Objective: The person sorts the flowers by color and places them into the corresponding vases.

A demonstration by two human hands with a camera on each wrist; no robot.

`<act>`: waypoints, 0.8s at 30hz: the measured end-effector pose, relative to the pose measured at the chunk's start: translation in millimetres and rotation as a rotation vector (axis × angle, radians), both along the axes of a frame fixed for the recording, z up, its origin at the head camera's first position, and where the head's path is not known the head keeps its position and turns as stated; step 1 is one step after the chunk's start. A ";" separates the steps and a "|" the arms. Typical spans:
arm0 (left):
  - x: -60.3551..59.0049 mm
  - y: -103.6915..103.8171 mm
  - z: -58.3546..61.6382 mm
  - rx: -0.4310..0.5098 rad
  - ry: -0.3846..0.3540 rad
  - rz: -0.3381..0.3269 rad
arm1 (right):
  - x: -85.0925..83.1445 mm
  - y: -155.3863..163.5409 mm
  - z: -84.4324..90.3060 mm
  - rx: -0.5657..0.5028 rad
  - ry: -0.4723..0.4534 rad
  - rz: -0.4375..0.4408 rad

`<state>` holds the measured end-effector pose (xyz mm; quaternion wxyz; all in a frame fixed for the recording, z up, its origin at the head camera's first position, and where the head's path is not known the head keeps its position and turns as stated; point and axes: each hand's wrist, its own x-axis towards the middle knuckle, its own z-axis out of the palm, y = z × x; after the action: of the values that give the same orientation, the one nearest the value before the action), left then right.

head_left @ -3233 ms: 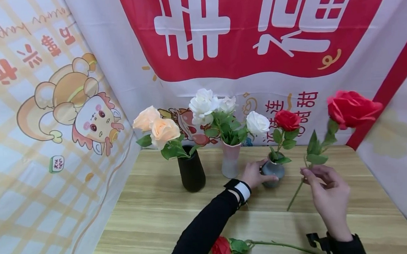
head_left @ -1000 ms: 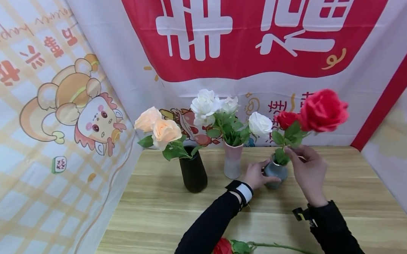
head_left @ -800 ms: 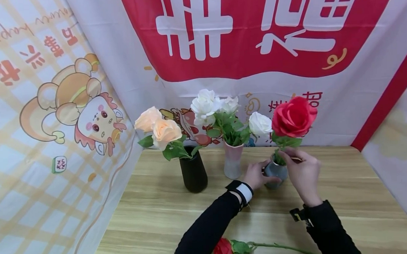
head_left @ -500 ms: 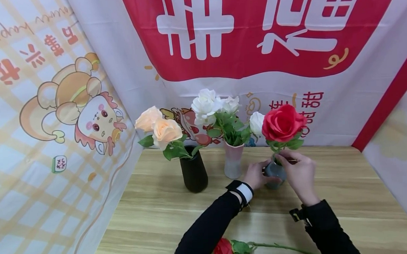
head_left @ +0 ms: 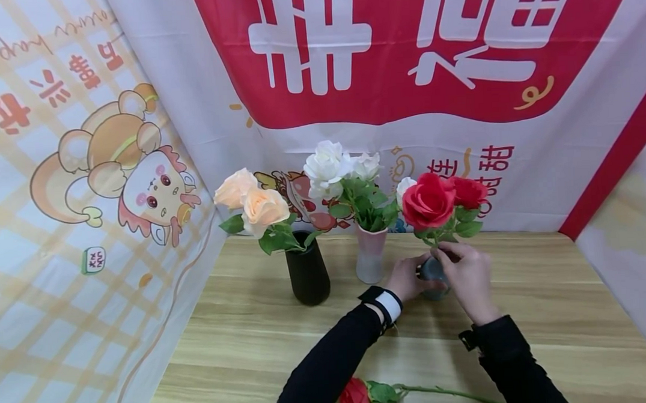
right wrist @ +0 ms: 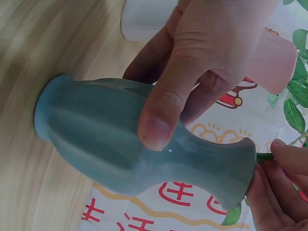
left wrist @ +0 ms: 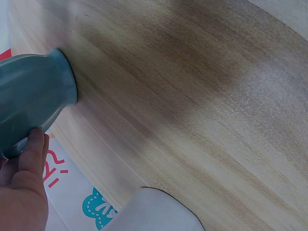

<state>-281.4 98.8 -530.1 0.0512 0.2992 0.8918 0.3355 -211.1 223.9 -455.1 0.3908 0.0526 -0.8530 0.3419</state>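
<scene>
Rose stem (right wrist: pixel 263 156) — pinched by my right-hand fingers (right wrist: pixel 284 161) at the mouth of the blue vase (right wrist: pixel 144 144), steering it in. My left hand (head_left: pixel 404 279) wraps that vase, thumb (right wrist: pixel 163 103) across its body, so it stays put on the surface (head_left: pixel 522 295). Stem axis runs near vertical — bloom (head_left: pixel 428 200) up, cut end down inside, beside a second red rose (head_left: pixel 469 192).

Head view looks down from afar; both wrist views sit close, sharing the blue vase (right wrist: pixel 144 144)
</scene>
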 end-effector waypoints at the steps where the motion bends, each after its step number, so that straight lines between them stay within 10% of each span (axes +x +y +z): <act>1: -0.1 0.0 0.0 -0.001 -0.002 0.000 | 0.1 0.0 -0.4 0.002 0.004 0.000; 24: -0.4 -0.8 0.0 0.045 -0.043 0.012 | 24.5 3.1 -13.0 -0.120 0.032 0.042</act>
<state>-281.7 98.0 -530.1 0.0618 0.2876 0.8844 0.3623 -186.6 226.9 -468.1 0.3995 0.0524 -0.8234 0.3996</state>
